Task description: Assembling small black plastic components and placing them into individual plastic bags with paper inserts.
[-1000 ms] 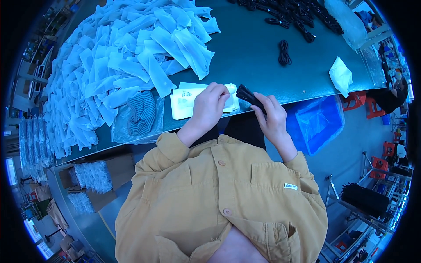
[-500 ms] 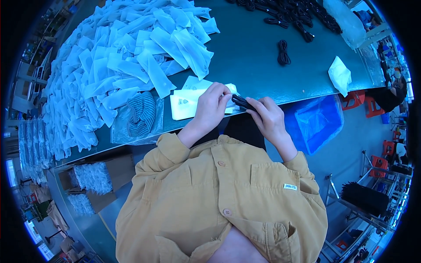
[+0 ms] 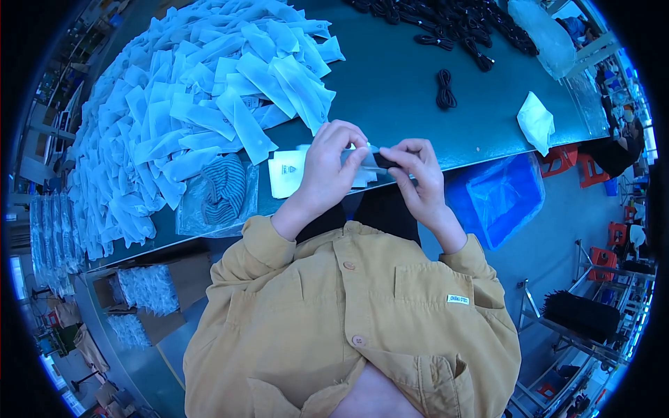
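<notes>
Near edge of a green table [image 3: 390, 90]. We see the left hand [image 3: 326, 167] with thumb and forefinger pinching a translucent sleeve [image 3: 368, 159]; the right hand [image 3: 420, 180] pinches a black cable bundle [image 3: 383, 161] between thumb and fingers. The bundle lies between the 2 hands, its left end meeting the sleeve; we cannot tell how far it reaches inside. Below the left hand we note a stack of white bags [image 3: 283, 177]. To the left, a pile of pale sleeves [image 3: 181, 104] rises beside a striped cloth [image 3: 224, 188]. Farther back lie 1 coiled cable [image 3: 445, 90] and a heap of black cables [image 3: 456, 22]. At right, we find a blue bin [image 3: 503, 198] below the table edge.
</notes>
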The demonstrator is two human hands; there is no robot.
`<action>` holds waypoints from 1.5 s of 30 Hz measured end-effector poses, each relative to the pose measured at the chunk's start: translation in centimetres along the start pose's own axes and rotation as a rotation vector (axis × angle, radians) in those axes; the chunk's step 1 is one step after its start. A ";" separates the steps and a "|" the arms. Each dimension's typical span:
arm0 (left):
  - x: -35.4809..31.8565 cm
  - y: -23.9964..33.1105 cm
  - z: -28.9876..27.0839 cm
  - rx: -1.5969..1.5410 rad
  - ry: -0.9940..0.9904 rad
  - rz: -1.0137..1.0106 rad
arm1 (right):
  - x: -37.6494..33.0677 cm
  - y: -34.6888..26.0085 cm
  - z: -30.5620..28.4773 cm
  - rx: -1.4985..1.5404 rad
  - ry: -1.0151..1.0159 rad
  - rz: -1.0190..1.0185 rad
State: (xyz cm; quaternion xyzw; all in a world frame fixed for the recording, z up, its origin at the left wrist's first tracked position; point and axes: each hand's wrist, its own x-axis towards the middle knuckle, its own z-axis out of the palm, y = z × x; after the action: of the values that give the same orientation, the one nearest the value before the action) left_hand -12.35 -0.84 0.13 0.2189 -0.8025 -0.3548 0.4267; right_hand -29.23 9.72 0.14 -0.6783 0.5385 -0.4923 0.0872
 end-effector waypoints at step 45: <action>-13.9 -6.3 -14.1 0.973 0.189 -0.375 | 0.6 15.8 -3.8 0.235 0.406 0.544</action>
State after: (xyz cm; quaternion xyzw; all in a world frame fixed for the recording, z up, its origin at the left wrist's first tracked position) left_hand 7.32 -1.26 -6.64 0.5626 -0.7795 0.0098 0.2754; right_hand -42.33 4.41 -7.84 -0.3838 0.6452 -0.6346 0.1836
